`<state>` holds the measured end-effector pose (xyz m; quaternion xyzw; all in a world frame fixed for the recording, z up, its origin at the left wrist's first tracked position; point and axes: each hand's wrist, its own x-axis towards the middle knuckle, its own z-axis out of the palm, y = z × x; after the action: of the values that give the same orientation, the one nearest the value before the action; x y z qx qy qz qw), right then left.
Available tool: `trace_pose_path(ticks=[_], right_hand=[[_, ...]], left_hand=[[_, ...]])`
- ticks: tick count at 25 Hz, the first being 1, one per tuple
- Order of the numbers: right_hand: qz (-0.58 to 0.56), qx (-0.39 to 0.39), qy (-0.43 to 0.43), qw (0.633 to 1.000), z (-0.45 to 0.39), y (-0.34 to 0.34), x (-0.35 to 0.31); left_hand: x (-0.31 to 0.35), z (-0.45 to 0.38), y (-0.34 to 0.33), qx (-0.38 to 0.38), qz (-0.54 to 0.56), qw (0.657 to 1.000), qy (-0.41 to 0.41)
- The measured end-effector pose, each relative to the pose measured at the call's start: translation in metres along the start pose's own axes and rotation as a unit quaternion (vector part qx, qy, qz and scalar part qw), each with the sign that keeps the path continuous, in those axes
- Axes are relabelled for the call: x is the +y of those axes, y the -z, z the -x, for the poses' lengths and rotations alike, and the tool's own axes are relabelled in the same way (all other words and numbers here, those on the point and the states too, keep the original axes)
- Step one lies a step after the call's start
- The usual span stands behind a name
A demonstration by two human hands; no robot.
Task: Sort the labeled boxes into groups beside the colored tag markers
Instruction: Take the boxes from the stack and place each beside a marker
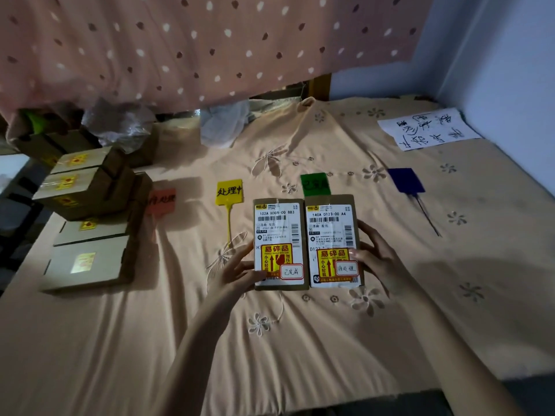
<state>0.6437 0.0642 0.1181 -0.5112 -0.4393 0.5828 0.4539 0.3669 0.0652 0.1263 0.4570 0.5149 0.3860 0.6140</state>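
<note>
Two flat brown boxes with white shipping labels and yellow-red fragile stickers are held side by side above the cloth. My left hand [237, 270] grips the left box [280, 235] by its lower left edge. My right hand [374, 253] grips the right box [332, 232] by its right edge. Behind them lie four tag markers in a row: red [161, 202], yellow [229, 192], green [315, 184] partly hidden by the right box, and blue [406, 180].
A pile of several more brown boxes [90, 211] stands at the left of the peach embroidered cloth [300, 340]. A white sheet with handwriting [429, 129] lies at the back right. Crumpled plastic bags [120, 124] sit under the dotted pink curtain.
</note>
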Motion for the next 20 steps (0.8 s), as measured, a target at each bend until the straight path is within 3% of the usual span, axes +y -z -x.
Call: trace_pose_path(ticks=[9, 15, 20], right_hand=[[0.032, 0.06, -0.016, 0.998, -0.014, 0.009, -0.002], [0.03, 0.136, -0.028, 0.99, -0.003, 0.062, 0.0], [0.026, 0.143, -0.022, 0.989, -0.005, 0.124, -0.006]], left_hand=[[0.0, -0.04, -0.004, -0.036, 0.015, 0.999, 0.007], [-0.009, -0.068, -0.065, -0.067, 0.028, 0.997, 0.039], [-0.02, -0.089, -0.13, -0.051, 0.039, 0.995, 0.08]])
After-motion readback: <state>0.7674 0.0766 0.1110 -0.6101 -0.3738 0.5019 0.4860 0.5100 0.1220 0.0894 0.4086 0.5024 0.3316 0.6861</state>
